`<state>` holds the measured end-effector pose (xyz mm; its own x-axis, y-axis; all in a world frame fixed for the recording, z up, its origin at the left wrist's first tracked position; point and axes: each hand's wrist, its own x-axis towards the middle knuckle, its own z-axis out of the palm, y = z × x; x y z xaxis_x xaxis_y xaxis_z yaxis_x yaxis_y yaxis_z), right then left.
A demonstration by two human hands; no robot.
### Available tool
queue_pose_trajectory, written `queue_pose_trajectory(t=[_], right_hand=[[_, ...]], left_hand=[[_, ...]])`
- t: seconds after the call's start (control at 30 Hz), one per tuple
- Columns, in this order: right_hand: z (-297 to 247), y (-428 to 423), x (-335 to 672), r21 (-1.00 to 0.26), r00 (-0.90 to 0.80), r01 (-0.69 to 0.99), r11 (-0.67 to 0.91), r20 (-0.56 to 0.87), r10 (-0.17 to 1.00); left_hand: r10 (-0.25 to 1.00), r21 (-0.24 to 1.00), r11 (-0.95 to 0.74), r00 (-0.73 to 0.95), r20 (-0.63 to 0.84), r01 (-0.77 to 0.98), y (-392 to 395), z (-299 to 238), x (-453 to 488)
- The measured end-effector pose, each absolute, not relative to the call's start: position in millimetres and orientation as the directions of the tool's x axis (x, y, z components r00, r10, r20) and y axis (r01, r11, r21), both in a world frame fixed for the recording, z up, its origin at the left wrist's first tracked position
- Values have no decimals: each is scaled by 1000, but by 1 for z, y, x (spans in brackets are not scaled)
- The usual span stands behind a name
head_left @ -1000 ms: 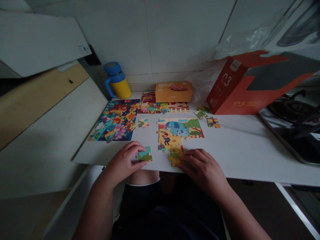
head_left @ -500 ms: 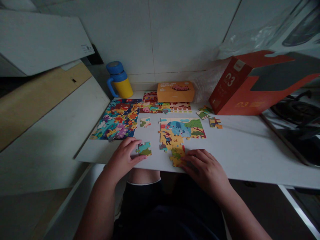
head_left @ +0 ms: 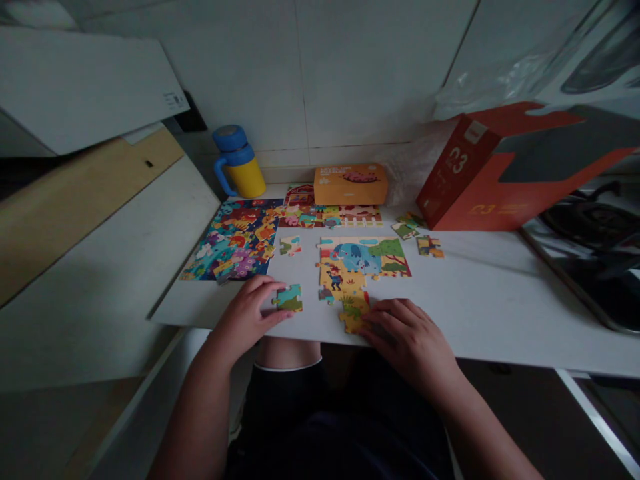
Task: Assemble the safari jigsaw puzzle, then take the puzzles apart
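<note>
My left hand point(head_left: 249, 309) holds a teal and green puzzle piece point(head_left: 290, 298) on the white tabletop, with the fingers on its upper left edge and the thumb at its lower edge. Several joined pieces form a partial puzzle point(head_left: 345, 270) with blue elephants and a figure in a hat. At its lower end lies a yellow puzzle piece with a green plant point(head_left: 353, 319), its right edge between the thumb and fingers of my right hand point(head_left: 407, 333). Those fingertips partly cover it.
A colourful puzzle sheet with loose pieces point(head_left: 235, 240) lies at left. Behind stand a blue and yellow bottle point(head_left: 243, 163), an orange puzzle box point(head_left: 350, 185) and a large red box point(head_left: 480, 180). More loose pieces point(head_left: 431, 247) lie right; a stove point(head_left: 595, 253) is beyond.
</note>
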<state>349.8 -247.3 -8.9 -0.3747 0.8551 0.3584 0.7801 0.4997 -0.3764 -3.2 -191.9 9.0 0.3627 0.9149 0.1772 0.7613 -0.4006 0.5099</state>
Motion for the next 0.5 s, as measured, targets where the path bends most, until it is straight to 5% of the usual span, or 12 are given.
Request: queue_pose_trajectory(t=[0.5], right_hand=[[-10, -247, 350, -368, -373, 785, 498, 360, 855]], left_hand=[[883, 386, -428, 288, 370, 817, -193, 1, 8]])
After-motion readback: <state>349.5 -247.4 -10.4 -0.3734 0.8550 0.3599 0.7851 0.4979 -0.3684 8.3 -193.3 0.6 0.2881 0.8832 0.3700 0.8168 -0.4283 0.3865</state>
